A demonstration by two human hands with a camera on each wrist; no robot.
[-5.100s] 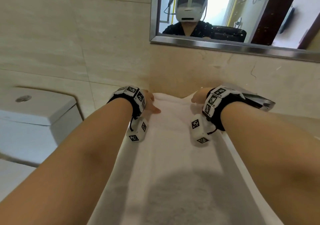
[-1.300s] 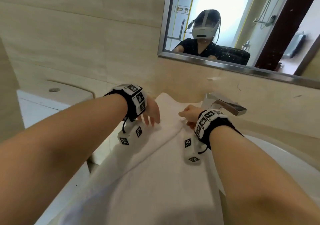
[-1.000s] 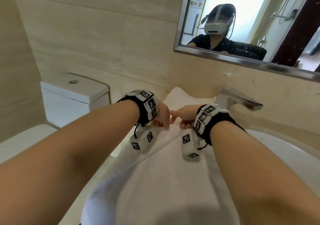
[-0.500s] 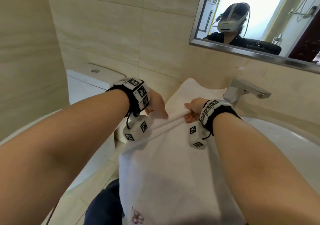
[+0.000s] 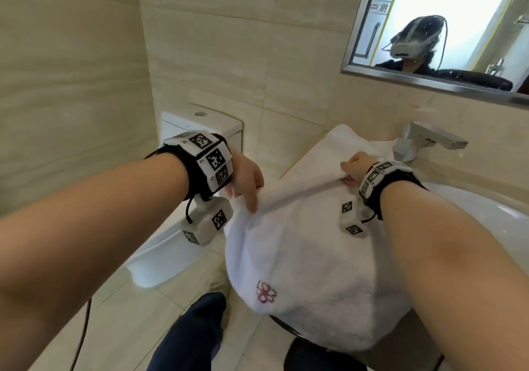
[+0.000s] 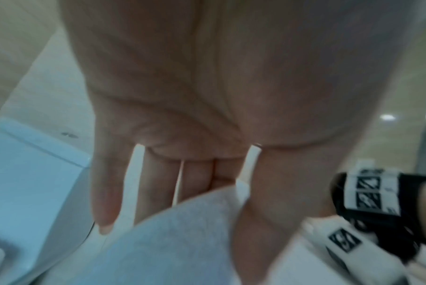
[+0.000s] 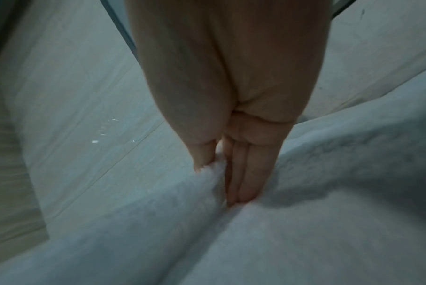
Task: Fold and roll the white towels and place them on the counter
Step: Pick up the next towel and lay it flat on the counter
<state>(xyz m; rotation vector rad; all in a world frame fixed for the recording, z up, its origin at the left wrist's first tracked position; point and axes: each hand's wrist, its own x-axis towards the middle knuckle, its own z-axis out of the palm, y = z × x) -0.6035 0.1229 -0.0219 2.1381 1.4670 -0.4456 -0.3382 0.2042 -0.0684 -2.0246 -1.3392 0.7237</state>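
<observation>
Our left hand (image 5: 246, 180) pinches the left side of a raised ridge in the white towel (image 5: 309, 259), thumb on the near face of the cloth and the fingers (image 6: 106, 192) reaching straight down behind it. Our right hand (image 5: 353, 167) grips the same ridge at its right end, the thumb pressing a fold of cloth against the straight, closed fingers (image 7: 246, 173). Both forearms extend forward and slightly inward, palms turned down, each wrist carrying a black band with coded markers. The towel lies lengthwise on the counter (image 5: 469, 199); its far end reaches the tiled wall beside the faucet (image 5: 435, 137), and its near end, embroidered with a small red flower (image 5: 266, 292), hangs over the front edge. A toilet (image 5: 183, 219) stands to the left, a mirror (image 5: 440, 27) hangs above.
</observation>
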